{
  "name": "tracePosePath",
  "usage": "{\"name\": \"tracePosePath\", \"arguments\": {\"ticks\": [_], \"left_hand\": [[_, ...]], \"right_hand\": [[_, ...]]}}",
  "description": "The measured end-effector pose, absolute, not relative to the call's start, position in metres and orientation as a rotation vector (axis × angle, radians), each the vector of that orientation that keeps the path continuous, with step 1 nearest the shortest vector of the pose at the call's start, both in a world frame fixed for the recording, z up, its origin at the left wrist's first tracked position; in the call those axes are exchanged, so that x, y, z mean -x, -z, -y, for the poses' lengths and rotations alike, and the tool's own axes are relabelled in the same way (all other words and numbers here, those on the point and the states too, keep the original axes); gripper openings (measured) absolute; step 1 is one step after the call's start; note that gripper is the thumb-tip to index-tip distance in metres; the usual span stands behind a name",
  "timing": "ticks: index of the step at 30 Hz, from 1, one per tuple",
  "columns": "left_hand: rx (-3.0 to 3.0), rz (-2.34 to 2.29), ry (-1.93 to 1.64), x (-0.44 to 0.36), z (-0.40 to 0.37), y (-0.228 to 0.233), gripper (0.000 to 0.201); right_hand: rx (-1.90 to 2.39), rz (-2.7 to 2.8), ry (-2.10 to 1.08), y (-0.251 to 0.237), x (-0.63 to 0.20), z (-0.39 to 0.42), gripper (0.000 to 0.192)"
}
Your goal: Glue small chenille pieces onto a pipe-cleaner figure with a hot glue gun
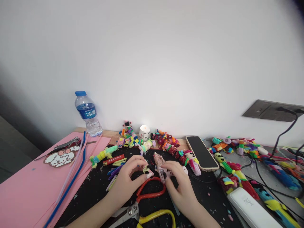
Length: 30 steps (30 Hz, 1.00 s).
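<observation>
From my remote seat I watch two bare hands meet over a black mat [99,186] strewn with scraps. The left hand [127,183] pinches a small yellowish fuzzy piece [147,170] between thumb and fingertips, closed on it. The right hand [177,185] grips a small pink craft figure [159,161], fingers wrapped round its lower part while its top pokes up between the two hands. The hands sit close together, the piece and the figure just beside one another, though I cannot tell if they touch.

Directly under the hands lie red-handled scissors [149,193], and nearer me a yellow-handled pair [156,217]. Behind the hands a row of bright pipe-cleaner figures [166,142] runs along the wall, with a small white candle [144,131] among them. A phone [201,152] lies face up, screen dark, to the right of them, and more coloured figures and black cables crowd the far right. A white power bank [251,209] lies at the lower right.

To the left, pink paper sheets [23,190] carry a pixel-bead cat face [61,157] and long blue and pink pipe cleaners [71,180]. A water bottle [87,114] with a blue cap stands upright against the wall.
</observation>
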<state>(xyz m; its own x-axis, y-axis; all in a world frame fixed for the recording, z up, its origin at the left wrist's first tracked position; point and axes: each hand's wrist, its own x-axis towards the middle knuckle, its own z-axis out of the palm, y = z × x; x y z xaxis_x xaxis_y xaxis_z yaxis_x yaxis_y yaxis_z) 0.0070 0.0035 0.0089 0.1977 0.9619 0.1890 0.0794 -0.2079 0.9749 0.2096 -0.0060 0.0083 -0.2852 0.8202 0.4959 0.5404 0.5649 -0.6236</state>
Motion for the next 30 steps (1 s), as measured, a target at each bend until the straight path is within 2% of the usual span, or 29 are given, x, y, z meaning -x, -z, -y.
{"name": "tracePosePath", "arguments": {"ticks": [5,10,17,23,30], "left_hand": [[-1.267,-1.158,-1.255,-0.005,-0.01,-0.005,0.016],[-1.217,-1.248,-1.333,0.0,-0.019,0.001,0.022],[-1.22,-1.291,-1.394,0.007,-0.028,0.003,0.024],[-1.235,-1.254,-1.381,0.006,-0.029,0.003,0.022],[-1.04,-1.213,-1.351,0.004,-0.03,-0.005,0.03]], "right_hand": [[1.247,1.886,-0.247,-0.004,-0.215,0.001,0.03],[1.038,2.357,-0.438,-0.022,-0.203,0.015,0.025],[0.984,2.674,-0.527,-0.025,-0.195,0.025,0.049],[0.972,2.788,-0.571,-0.016,-0.194,0.026,0.051],[1.082,2.813,-0.491,-0.014,-0.19,0.027,0.05]]}}
